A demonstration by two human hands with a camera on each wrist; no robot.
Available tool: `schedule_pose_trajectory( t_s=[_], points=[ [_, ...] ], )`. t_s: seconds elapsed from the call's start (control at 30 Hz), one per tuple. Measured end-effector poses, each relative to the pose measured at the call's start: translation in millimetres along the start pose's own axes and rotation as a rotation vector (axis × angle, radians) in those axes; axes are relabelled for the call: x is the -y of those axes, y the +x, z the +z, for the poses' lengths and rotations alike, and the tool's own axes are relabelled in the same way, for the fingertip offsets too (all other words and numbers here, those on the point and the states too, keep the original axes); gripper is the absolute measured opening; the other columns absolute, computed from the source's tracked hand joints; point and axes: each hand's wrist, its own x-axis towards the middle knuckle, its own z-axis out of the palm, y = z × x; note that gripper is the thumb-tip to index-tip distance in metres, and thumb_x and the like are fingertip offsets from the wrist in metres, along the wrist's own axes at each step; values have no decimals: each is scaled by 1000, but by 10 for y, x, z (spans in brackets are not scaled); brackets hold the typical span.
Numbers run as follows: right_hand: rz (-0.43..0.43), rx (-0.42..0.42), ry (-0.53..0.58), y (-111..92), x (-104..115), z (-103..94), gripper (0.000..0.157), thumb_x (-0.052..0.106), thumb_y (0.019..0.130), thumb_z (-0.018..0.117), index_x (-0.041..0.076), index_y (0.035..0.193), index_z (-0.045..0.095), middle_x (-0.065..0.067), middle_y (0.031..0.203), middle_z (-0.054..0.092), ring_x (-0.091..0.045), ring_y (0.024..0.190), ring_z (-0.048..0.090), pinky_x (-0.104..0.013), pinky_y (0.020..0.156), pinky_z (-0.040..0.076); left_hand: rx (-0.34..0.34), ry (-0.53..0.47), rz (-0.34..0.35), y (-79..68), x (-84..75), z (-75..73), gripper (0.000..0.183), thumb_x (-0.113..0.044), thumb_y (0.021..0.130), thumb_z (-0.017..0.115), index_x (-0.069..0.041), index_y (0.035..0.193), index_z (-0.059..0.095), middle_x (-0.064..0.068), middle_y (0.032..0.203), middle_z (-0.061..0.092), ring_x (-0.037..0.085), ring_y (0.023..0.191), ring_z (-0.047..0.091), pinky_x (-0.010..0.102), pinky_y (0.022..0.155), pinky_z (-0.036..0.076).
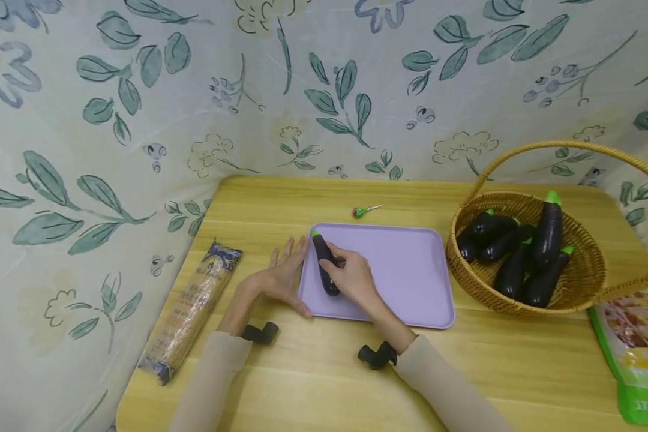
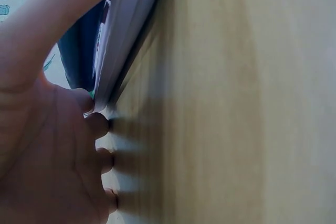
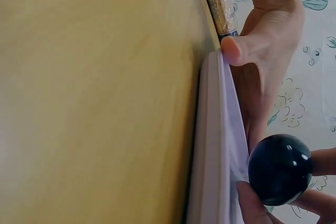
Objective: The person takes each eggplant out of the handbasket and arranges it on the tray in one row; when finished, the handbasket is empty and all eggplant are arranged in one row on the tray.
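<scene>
A dark eggplant with a green tip lies lengthwise at the left side of the lilac tray. My right hand grips it around the middle, thumb on one side and fingers on the other. In the right wrist view the eggplant's round end faces the camera, between thumb and fingers. My left hand is spread out against the tray's left edge, thumb near the front corner. From the left wrist view, the fingertips reach the table beside the tray wall.
A wicker basket with several eggplants stands right of the tray. A lollipop lies behind the tray. On the left is a pack of dry noodles, and a green-edged bag sits at the right edge.
</scene>
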Motion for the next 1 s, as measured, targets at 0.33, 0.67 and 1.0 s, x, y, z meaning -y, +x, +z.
schedule_pose_trajectory(
  t_s=[0.33, 0.67, 1.0],
  points=[
    [-53, 4, -131, 9, 16, 152, 55, 28, 95, 72, 6, 143, 61, -18, 101, 72, -22, 83, 57, -29, 68, 42, 18, 7, -5, 0, 4, 16, 165, -58, 57, 97, -10, 163, -20, 13, 172, -21, 36, 158, -27, 63, 126, -18],
    [-84, 2, -107, 7, 32, 206, 57, 27, 95, 73, 4, 145, 58, -19, 105, 71, -27, 93, 64, -33, 75, 49, 18, 3, -6, 2, 2, 4, 164, -56, 58, 98, -13, 163, -21, 11, 173, -21, 34, 158, -27, 62, 126, -19],
    [-17, 65, -46, 43, 18, 159, 55, 25, 96, 73, 6, 146, 57, -22, 111, 73, -27, 93, 69, -29, 71, 57, 13, 0, -2, -3, 5, 16, 165, -57, 57, 98, -13, 163, -20, 11, 173, -21, 35, 158, -27, 63, 126, -18]
  ],
)
